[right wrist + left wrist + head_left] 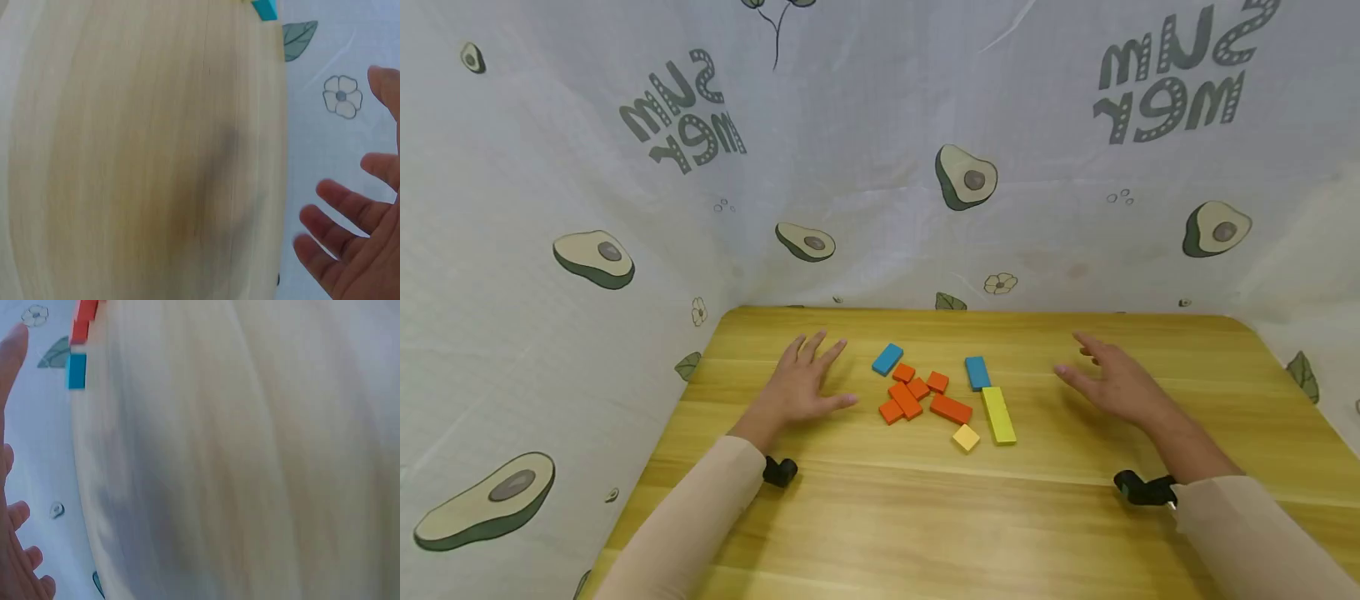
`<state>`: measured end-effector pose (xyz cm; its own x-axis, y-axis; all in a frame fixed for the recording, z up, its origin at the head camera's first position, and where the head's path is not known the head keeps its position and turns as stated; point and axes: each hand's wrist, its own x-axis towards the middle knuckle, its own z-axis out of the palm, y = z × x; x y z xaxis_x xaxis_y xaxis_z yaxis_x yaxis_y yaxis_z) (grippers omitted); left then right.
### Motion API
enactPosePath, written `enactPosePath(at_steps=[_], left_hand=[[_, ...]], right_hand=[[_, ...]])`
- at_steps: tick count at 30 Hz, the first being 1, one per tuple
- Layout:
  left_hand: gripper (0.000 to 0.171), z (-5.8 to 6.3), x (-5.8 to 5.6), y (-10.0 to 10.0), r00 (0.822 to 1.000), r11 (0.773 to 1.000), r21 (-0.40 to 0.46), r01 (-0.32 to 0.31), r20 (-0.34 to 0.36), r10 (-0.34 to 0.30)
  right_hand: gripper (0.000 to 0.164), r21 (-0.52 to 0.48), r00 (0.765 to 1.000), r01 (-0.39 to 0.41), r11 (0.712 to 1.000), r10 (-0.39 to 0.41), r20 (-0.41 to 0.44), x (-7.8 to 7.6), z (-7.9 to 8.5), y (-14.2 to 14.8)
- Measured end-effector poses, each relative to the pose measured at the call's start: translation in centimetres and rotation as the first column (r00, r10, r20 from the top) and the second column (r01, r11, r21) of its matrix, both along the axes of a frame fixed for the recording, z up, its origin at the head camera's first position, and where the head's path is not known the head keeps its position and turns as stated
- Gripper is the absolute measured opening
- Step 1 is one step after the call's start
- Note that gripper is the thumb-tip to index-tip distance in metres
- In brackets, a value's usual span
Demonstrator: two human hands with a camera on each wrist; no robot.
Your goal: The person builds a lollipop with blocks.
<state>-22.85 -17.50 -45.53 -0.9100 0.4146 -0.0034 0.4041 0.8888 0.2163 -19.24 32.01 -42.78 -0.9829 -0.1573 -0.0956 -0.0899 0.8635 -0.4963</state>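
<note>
Several blocks lie in a loose group near the middle of the table, between the two hands. Nearest the left hand [797, 387] are a blue block [887, 359] and orange blocks [906, 401]; that hand has its fingers spread and holds nothing. A longer orange block [951, 409] lies beside a small yellow-orange block [966, 438]. On the group's right, a second blue block [977, 373] sits at the end of a long yellow block [998, 416]. The right hand [1112, 383], apart from these to the right, has extended fingers and an empty palm [375, 262].
The wooden table [925, 525] has its back edge against a white cloth [865, 167] printed with avocados and lettering. More cloth hangs along the left and right sides. A black wrist camera mount [780, 472] sits at the left wrist, another mount [1144, 488] at the right.
</note>
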Motion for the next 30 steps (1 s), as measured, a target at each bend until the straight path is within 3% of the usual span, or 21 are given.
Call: enactPosePath(at_steps=[6, 13, 20, 23, 26, 30], left_hand=[[0.094, -0.4, 1.4, 2.8, 0.998, 0.996, 0.076, 0.053, -0.026, -0.051], [0.080, -0.4, 3.1, 6.5, 0.992, 0.984, 0.129, 0.120, -0.047, -0.115], [0.064, -0.2, 4.2, 10.8, 0.959, 0.956, 0.089, 0.280, -0.075, -0.274], [0.055, -0.2, 4.7, 12.2, 0.943, 0.941, 0.067, 0.332, -0.054, -0.329], [0.049, -0.2, 5.2, 13.4, 0.940, 0.937, 0.084, 0.340, 0.005, -0.341], [0.048, -0.4, 5.8, 14.7, 0.953, 0.948, 0.136, 0.287, 0.064, -0.297]], right_hand=[[0.086, -0.093, 0.994, -0.020, 0.995, 0.030, 0.104, 0.5, -0.2, -2.0], [0.085, -0.234, 0.965, -0.122, 0.964, 0.170, 0.197, 0.4, -0.8, -4.0], [0.083, -0.292, 0.940, -0.138, 0.946, 0.218, 0.263, -0.1, -1.8, -5.5], [0.086, -0.309, 0.929, -0.141, 0.941, 0.234, 0.287, -0.2, -2.1, -5.9], [0.090, -0.308, 0.918, -0.155, 0.939, 0.252, 0.307, -0.2, -2.2, -6.2], [0.093, -0.283, 0.906, -0.179, 0.942, 0.270, 0.325, -0.1, -2.2, -6.4]])
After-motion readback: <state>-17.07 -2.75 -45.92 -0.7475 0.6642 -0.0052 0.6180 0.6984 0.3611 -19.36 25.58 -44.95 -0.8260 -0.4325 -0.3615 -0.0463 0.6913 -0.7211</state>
